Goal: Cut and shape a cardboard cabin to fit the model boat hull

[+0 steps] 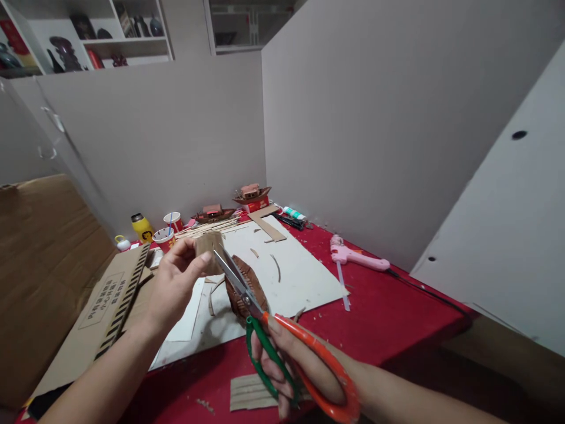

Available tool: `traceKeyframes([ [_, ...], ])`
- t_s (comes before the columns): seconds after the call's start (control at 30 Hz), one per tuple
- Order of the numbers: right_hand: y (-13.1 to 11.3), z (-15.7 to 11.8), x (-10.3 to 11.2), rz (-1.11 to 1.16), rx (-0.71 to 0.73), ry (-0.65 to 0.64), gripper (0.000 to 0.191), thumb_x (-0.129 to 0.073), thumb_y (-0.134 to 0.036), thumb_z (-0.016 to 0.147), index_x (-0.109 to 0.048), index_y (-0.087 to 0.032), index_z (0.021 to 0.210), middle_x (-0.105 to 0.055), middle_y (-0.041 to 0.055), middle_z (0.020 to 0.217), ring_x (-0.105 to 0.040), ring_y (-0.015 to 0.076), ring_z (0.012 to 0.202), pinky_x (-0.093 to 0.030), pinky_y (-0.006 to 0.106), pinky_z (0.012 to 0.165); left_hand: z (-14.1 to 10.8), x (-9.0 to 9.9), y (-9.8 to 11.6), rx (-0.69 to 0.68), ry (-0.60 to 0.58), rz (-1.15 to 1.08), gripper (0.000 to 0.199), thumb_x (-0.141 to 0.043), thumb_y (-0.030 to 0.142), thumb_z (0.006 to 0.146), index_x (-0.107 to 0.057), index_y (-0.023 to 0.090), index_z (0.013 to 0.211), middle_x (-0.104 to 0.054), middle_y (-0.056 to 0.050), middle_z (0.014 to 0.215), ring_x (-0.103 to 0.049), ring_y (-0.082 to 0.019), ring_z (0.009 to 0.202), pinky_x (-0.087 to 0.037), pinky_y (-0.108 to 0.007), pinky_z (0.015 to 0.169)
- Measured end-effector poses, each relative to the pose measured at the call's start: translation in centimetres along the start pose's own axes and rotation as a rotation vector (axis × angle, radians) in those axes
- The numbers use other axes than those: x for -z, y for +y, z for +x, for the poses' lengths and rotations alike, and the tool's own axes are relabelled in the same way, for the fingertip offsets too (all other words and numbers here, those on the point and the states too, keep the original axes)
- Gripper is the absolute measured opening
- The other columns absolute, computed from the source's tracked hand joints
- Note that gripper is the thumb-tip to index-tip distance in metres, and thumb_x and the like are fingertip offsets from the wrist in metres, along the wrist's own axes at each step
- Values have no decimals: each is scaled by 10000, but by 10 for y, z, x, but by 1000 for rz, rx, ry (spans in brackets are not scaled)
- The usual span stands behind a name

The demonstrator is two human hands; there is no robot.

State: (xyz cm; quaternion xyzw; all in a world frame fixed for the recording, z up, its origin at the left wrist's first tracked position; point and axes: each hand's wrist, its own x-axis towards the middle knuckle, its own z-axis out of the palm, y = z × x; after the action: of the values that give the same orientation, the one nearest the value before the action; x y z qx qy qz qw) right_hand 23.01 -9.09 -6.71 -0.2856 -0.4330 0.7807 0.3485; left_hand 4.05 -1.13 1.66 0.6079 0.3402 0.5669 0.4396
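Between the thumb and fingers of my left hand (179, 277) is a small piece of brown cardboard (209, 250), raised over the white board (304, 277). My right hand (295, 353) has its fingers through the handles of a pair of scissors (242, 288), one handle orange and one green. The blades are parted, with their tips at the cardboard's right edge. Beneath the scissors a brown boat-shaped piece (249, 277) lies on the board, partly hidden by the blades. A corrugated cardboard strip (251, 393) rests near the front edge, partly behind my right hand.
A pink glue gun (359, 257) with its cord lies on the red tablecloth (379, 318) at the right. Two model boats (251, 193), thin sticks (212, 228), paper cups (164, 238) and a yellow bottle (142, 228) stand at the back. Large cardboard (53, 253) fills the left.
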Motion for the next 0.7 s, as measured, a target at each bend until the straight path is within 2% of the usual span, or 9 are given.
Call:
traceKeyframes([
  [0.13, 0, -3, 4, 22, -36, -13, 678, -536, -838, 708, -533, -173, 840, -461, -85, 532, -402, 45, 413, -533, 214, 435, 2, 4, -8, -40, 22, 40, 176, -753, 262, 779, -593, 188, 772, -624, 20, 765, -579, -109, 688, -517, -219, 657],
  [0.37, -1, -2, 9, 62, -100, -45, 717, -543, -859, 675, -559, -155, 811, -469, -76, 518, -419, 44, 404, -526, 192, 396, 2, 5, -18, -145, 86, 126, 223, -776, 256, 764, -562, 194, 758, -548, 51, 692, -483, -78, 607, -435, -167, 556],
  [0.53, -1, 6, 8, 19, -53, -18, 667, -555, -831, 702, -540, -175, 821, -460, -89, 509, -403, 44, 404, -533, 204, 426, 1, 4, -18, -224, 98, 146, 163, -742, 216, 795, -583, 199, 761, -581, 48, 724, -529, -86, 656, -457, -181, 620],
  [0.7, -3, 13, 12, -5, -82, -18, 728, -537, -882, 640, -523, -178, 825, -451, -89, 515, -385, 43, 410, -486, 179, 402, 0, 7, -26, -432, 88, 404, 100, -694, 132, 809, -627, 205, 792, -656, 7, 847, -606, -136, 815, -486, -242, 758],
])
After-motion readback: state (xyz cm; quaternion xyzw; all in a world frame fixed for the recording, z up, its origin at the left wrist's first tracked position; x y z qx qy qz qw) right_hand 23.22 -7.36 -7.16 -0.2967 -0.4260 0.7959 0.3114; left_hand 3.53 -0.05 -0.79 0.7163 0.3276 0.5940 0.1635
